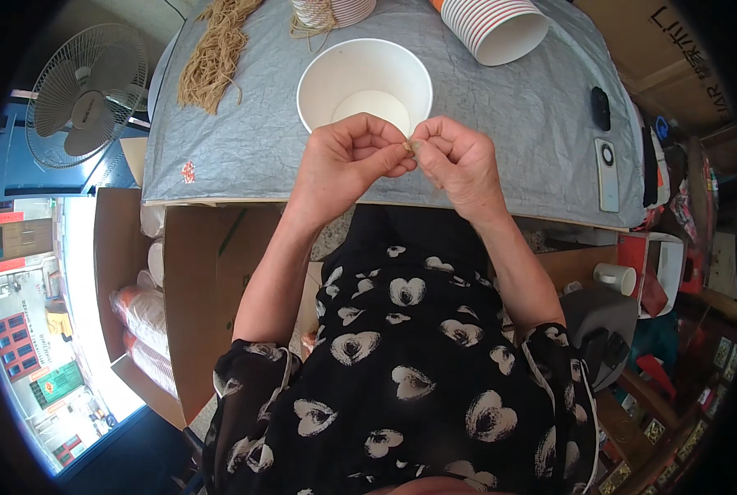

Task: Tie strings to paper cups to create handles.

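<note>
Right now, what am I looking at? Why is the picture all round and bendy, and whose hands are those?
The picture comes from a small camera worn on a person's head, looking down. Its lens sees very wide, so straight edges curve near the rim. The arms coming up from below are that person's own. The left hand and right hand meet fingertip to fingertip, pinching something tiny and tan; it is too small to tell what. Just behind them on the grey table cover stands an open white paper cup. Further back lie a bundle of tan string and a stack of paper cups on its side. A white phone lies at the right.
</note>
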### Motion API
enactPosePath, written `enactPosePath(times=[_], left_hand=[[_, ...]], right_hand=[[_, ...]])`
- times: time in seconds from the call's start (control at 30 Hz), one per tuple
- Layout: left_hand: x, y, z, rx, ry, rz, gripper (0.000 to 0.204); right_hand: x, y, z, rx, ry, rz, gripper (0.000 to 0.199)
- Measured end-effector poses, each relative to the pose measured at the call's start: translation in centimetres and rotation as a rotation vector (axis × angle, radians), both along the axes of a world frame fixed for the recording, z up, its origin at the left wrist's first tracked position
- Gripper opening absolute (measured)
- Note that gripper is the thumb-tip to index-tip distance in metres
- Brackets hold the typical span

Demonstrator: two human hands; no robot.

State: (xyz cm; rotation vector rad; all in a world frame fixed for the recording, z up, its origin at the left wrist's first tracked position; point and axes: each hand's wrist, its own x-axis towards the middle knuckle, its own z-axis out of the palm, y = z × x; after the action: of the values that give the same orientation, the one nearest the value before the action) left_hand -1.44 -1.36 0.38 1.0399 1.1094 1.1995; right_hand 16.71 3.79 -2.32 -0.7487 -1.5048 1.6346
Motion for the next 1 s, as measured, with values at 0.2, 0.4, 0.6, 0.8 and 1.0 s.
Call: enactPosePath(times=[0.2, 0.4, 0.6, 0.8, 1.0], left_hand=[[0.0, 0.0, 0.1, -0.039, -0.074, 0.007, 0.012], [-0.3, 0.0, 0.5, -0.096, -0.049, -0.002, 0.013], [-0.5, 0.0, 0.8, -0.11, 0.006, -0.018, 0.013], [-0.6, -0.2, 0.5, -0.1, -0.074, -0.032, 0.014], [-0.2, -0.4, -0.1, -0.036, -0.08, 0.012, 0.016]], right_hand=[[-0.3, -0.5, -0.7, -0.383, 0.238, -0.012, 0.009], [0.4, 0.0, 0.2, -0.275, 0.128, 0.062, 0.018], [0.3, 0.1, 0.1, -0.188, 0.075, 0.088, 0.021], [0.6, 0.2, -0.4, -0.548, 0.246, 0.126, 0.012], [0.3, -0.1, -0.7, -0.638, 0.34, 0.093, 0.011]])
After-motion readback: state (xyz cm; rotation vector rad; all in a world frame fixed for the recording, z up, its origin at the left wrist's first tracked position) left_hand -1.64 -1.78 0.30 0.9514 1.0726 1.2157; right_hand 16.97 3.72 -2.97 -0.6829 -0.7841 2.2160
